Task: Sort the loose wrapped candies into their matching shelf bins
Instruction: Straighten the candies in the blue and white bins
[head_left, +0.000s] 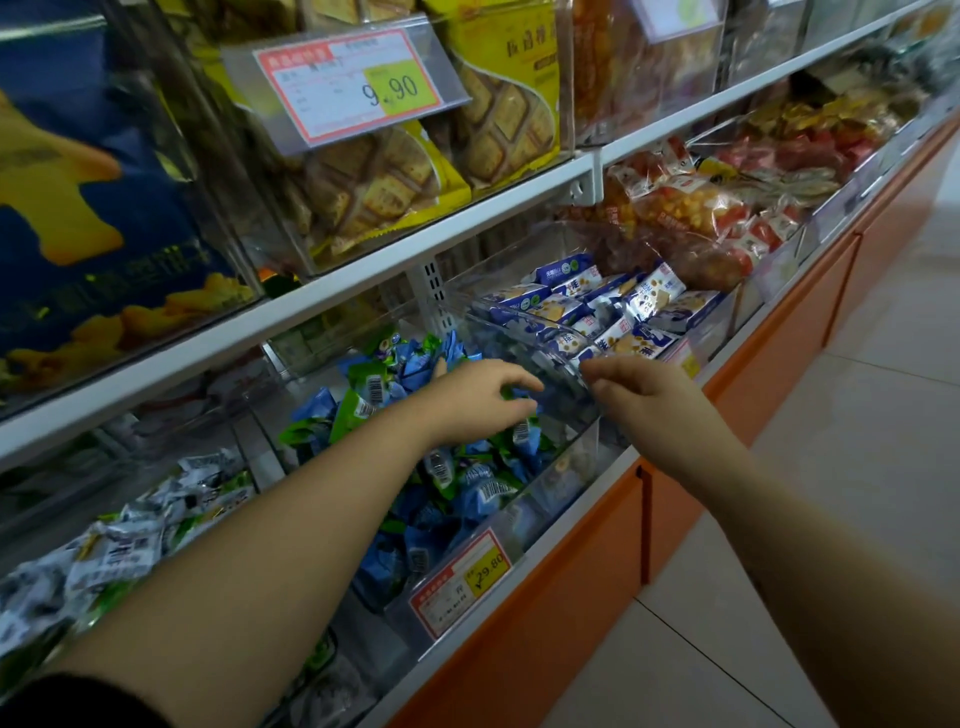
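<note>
Left sleeve (78, 701): dark cuff at the bottom corner, nearest to you; your bare forearm runs from it up over the bins.
Left hand (478, 400): over the middle bin, fingers bent down with the tips among the wrappers. You cannot tell whether a candy is pinched.
Right hand (644, 389): just beside the left, near the clear divider (540, 343). Fingers loosely curled, thumb and forefinger apart, nothing seen in them.
Candies (415, 509): blue and green wrapped pieces, some with barcodes up, heaped in the middle bin under your left arm.
Middle bin (550, 499): clear plastic, on the lowest shelf, its front wall facing you.
Lower price tag (460, 579): red-edged, yellow patch reading 29.80, on the front of the middle bin.
Left bin packs (130, 540): grey-white and green wrappers, next bin to your left.
Biscuit packs (613, 306): blue and white, in the bin beyond the divider.
Red packs (691, 208): red and orange bags, further along the same shelf.
Bread packs (493, 119): yellow bags on the shelf above.
Upper price tag (353, 83): reads 9.90, in front of the bread packs.
Blue bag (78, 208): large, yellow shapes on it, upper shelf at far left.
Base cabinet (545, 623): orange, below the bins.
Floor (857, 467): pale tiles on your right.
</note>
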